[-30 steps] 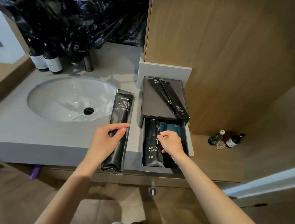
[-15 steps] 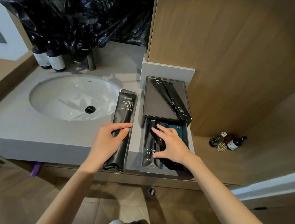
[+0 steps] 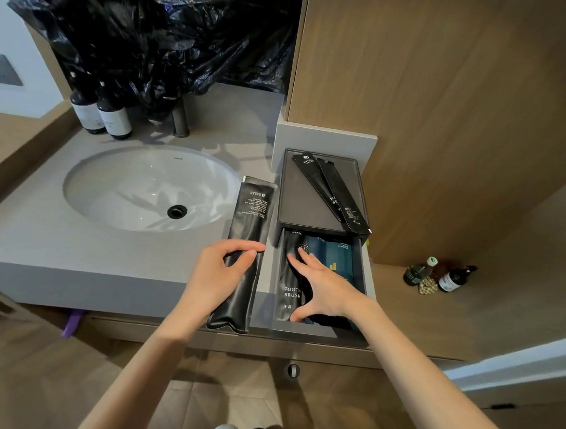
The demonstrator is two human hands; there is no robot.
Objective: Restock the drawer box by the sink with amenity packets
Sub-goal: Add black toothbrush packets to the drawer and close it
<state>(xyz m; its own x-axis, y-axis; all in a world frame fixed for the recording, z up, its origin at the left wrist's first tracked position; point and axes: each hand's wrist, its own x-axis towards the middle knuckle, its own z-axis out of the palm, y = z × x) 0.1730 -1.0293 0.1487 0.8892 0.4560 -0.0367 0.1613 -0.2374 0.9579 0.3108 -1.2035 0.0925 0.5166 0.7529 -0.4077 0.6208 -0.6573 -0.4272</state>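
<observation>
The right hand [image 3: 323,285] has dropped its pinch and now lies open, flattening packets [image 3: 290,292] in the drawer [image 3: 316,332], likely making room. The left hand [image 3: 218,270] grips 1 long packet [image 3: 251,218] on the tabletop [image 3: 102,254], just beside.

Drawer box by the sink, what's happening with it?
A person is restocking it. The left hand holds a long black packet on the counter beside the drawer box. The right hand rests flat, fingers spread, on the toothbrush packet in the open drawer. Two slim packets lie on the box's top.
</observation>
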